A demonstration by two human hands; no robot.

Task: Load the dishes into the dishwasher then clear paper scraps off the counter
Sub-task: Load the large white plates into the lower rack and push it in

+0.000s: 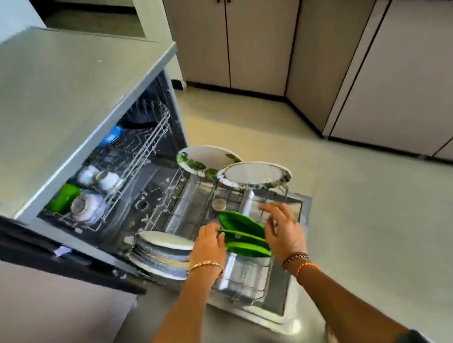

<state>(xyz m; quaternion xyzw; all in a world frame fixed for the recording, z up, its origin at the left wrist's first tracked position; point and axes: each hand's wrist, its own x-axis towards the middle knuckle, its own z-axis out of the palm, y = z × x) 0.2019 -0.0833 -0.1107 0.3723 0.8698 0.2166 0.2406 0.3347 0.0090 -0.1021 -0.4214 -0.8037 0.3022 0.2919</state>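
green plates [243, 233]: glossy, maybe plastic | rack [157, 140]: metal wire | worktop [38, 104]: matt grey, smooth
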